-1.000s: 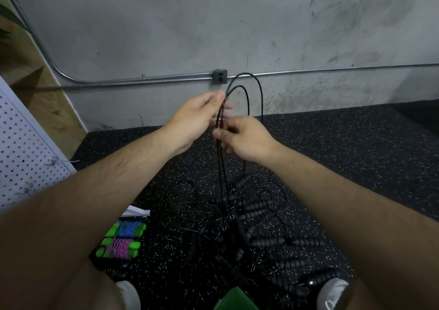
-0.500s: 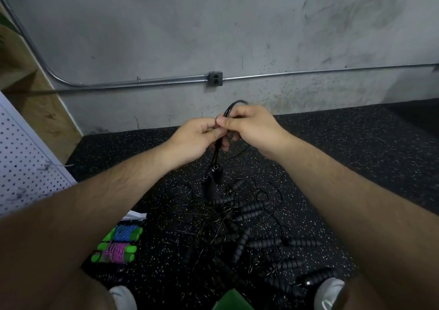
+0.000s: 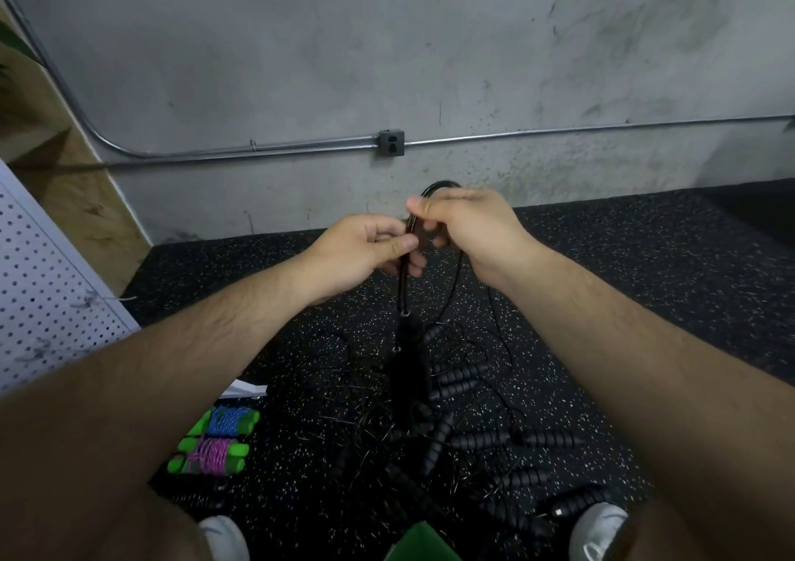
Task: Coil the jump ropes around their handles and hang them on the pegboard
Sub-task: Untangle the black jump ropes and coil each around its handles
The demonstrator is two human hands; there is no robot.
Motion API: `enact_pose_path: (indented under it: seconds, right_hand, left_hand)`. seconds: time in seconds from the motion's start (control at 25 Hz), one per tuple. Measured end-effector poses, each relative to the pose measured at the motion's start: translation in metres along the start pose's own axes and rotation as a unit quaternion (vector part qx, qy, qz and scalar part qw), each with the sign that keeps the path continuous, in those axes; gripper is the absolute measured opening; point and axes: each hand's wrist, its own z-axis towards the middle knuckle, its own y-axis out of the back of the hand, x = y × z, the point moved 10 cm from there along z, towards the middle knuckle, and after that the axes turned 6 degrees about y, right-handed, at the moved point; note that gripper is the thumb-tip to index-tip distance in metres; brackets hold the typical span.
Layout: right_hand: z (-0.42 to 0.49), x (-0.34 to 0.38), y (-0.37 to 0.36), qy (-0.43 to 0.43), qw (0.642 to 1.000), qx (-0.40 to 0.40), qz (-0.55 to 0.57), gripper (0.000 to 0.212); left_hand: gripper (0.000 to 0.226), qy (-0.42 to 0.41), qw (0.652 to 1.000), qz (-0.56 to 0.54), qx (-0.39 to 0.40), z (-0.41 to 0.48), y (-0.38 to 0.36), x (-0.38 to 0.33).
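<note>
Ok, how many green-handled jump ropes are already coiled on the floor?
2, lower left: the green-handled jump rope with blue cord, and the pink-corded one just nearer the camera. The left arm may hide others.

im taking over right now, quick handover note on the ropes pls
Left grip: pinches the black rope strands just below the fold.
Right grip: holds the folded loop on top; the rope's handles dangle below.
Done: two green-handled ropes coiled, lying on the floor near the pegboard.
Left: wrap this rope, coil the tangled black pile, hang everything. Nothing hangs on the visible part of the board.
</note>
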Motion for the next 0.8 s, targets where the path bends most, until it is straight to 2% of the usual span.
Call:
enact_pose_path:
  seconds: [0.08, 0.2, 0.32, 0.56, 0.72, 0.8]
  right_hand:
    - [0.003, 0.008, 0.012, 0.017, 0.999, -0.029, 0.041, 0.025]
    - [0.002, 0.014, 0.011, 0.049, 0.998, -0.007, 0.035, 0.034]
    - [0.001, 0.014, 0.006, 0.071, 0.997, -0.005, 0.005, 0.027]
    - [-0.004, 0.009, -0.005, 0.059, 0.998, 0.014, 0.003, 0.012]
    - [0.002, 0.012, 0.007, 0.062, 0.997, -0.028, 0.048, 0.027]
    - [0.004, 0.011, 0.006, 0.065, 0.996, -0.023, 0.050, 0.028]
  left_hand:
    - [0.017, 0.017, 0.999, 0.018, 0.021, -0.002, -0.008, 0.010]
    - [0.016, 0.015, 1.000, 0.001, -0.015, -0.003, -0.001, 0.011]
    - [0.017, 0.004, 1.000, -0.013, -0.025, -0.001, 0.004, 0.004]
    - [0.016, -0.015, 0.999, -0.027, -0.037, 0.000, 0.004, -0.004]
    - [0.017, -0.006, 1.000, -0.012, -0.019, 0.001, 0.001, 0.003]
    - [0.013, -0.001, 1.000, -0.015, -0.017, 0.000, 0.001, 0.004]
